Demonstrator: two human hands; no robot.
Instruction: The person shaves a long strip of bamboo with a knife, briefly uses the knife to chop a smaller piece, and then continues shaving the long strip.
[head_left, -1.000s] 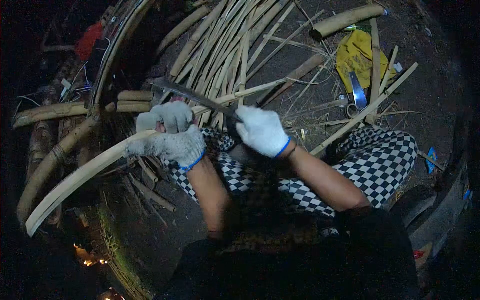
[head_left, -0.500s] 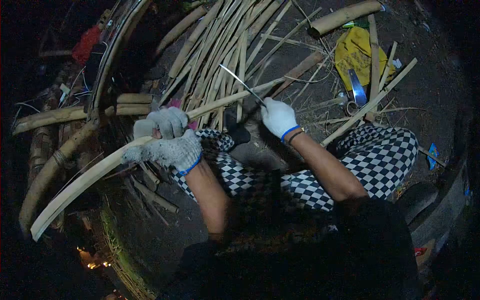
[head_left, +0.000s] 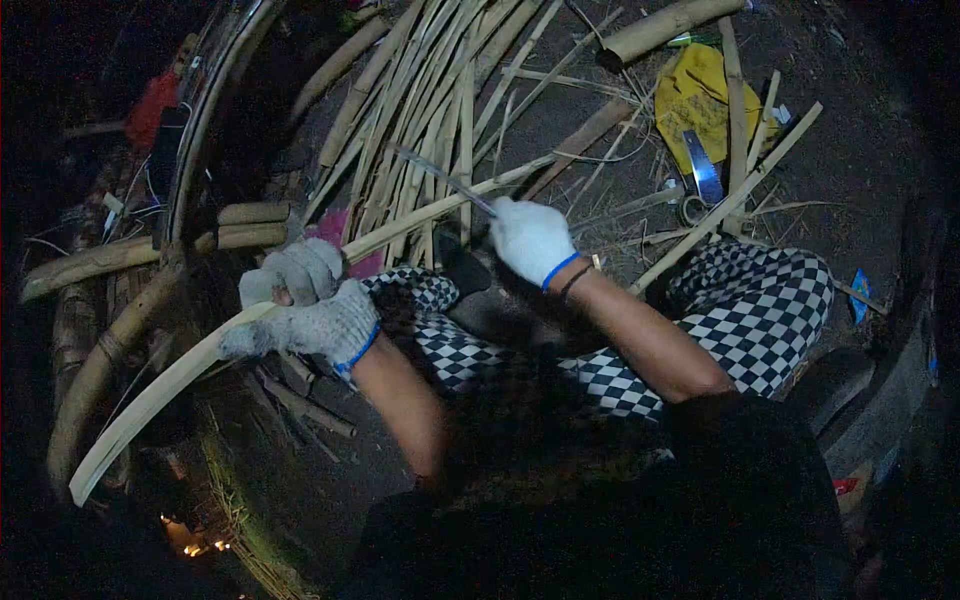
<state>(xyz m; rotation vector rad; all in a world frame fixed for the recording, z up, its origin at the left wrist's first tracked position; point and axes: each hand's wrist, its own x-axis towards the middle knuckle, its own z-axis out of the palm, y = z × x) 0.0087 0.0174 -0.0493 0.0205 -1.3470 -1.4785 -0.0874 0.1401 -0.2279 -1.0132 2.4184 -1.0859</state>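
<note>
My left hand (head_left: 310, 305), in a grey-white knit glove with a blue cuff, is closed around a long pale bamboo strip (head_left: 150, 400). The strip bends down to the lower left and runs up to the right past my fist. My right hand (head_left: 530, 238), in a white glove, grips a knife whose thin blade (head_left: 440, 175) points to the upper left over the strip. The knife's handle is hidden in my fist. Whether the blade touches the strip I cannot tell.
Many split bamboo strips (head_left: 410, 130) lie ahead. A yellow bag (head_left: 690, 95), a saw (head_left: 703, 170) and a bamboo tube (head_left: 675, 30) are at the upper right. Thick poles (head_left: 120, 330) stand at the left, with small flames (head_left: 205, 547) at the lower left. My checkered legs are crossed.
Both hands have shifted a little to the left in view, the right with the knife. The surroundings have also shifted slightly left.
</note>
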